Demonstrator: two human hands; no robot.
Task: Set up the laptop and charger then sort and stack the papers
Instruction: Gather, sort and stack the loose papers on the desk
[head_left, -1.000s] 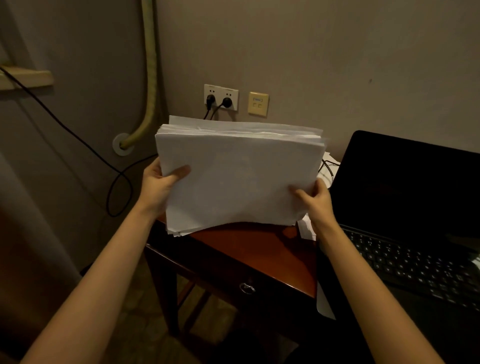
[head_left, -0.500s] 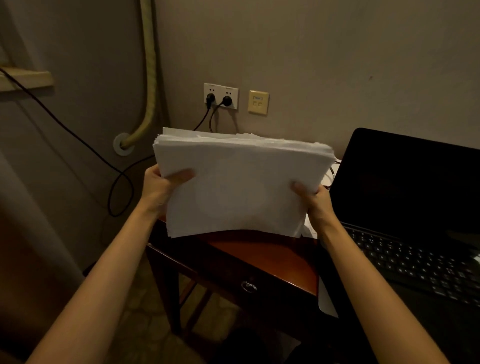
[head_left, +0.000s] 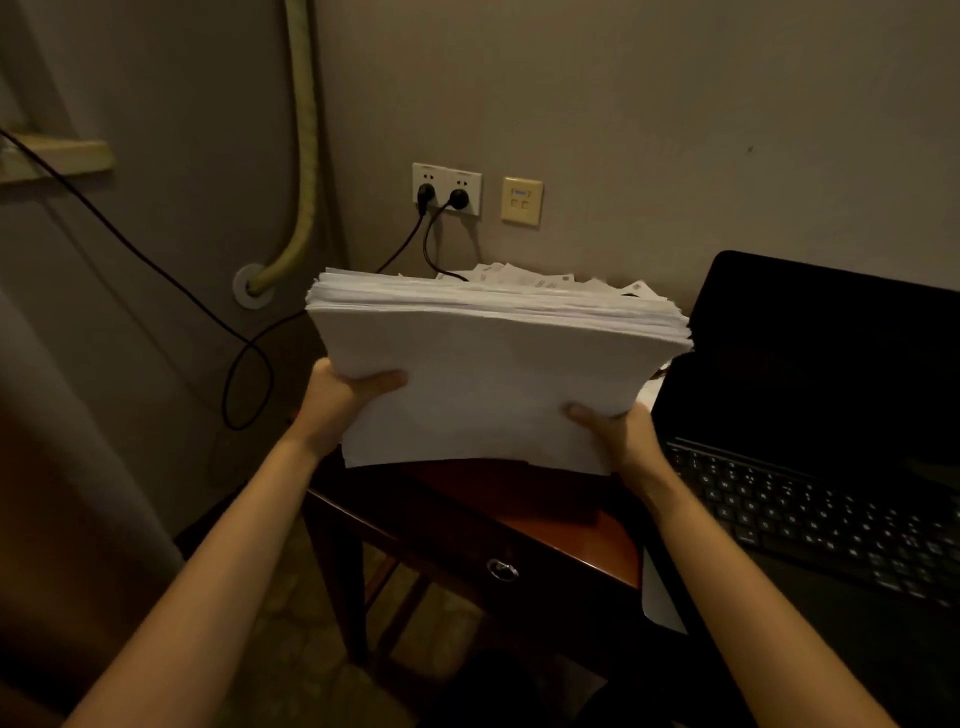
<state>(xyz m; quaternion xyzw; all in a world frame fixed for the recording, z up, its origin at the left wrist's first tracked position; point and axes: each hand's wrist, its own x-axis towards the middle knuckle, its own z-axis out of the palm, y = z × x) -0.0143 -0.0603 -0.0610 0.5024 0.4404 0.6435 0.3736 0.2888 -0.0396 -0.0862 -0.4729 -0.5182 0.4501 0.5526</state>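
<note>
Thick stack of white papers (head_left: 493, 374) at frame centre, held clear above the table (head_left: 550, 525), tilted so the top sheet faces the camera and the far edge sits higher than the near one. Left hand (head_left: 337, 400) gripping the stack's lower left side, thumb curled over the top sheet, fingers hidden underneath. Right hand (head_left: 618, 431) gripping the lower right corner the same way, thumb on top, remaining fingers out of sight below. Far edges of the sheets uneven, a few printed corners poking out behind at upper centre.

Open laptop (head_left: 810, 426) at the right of the frame, screen dark, keyboard angled toward the lower right, just beside the stack's right edge. Reddish-brown wooden table below the stack, with a drawer pull (head_left: 502, 570) on its front at lower centre.

White double wall socket (head_left: 447, 188) at upper centre with two black plugs inserted, black cables (head_left: 415, 244) dropping behind the stack. Yellowish wall plate (head_left: 522, 200) just right of the socket. Another black cable (head_left: 156, 270) crossing the left wall and looping at centre left. Yellow-green hose (head_left: 306, 156) running down the corner at upper left into a round white wall fitting (head_left: 253, 286).
</note>
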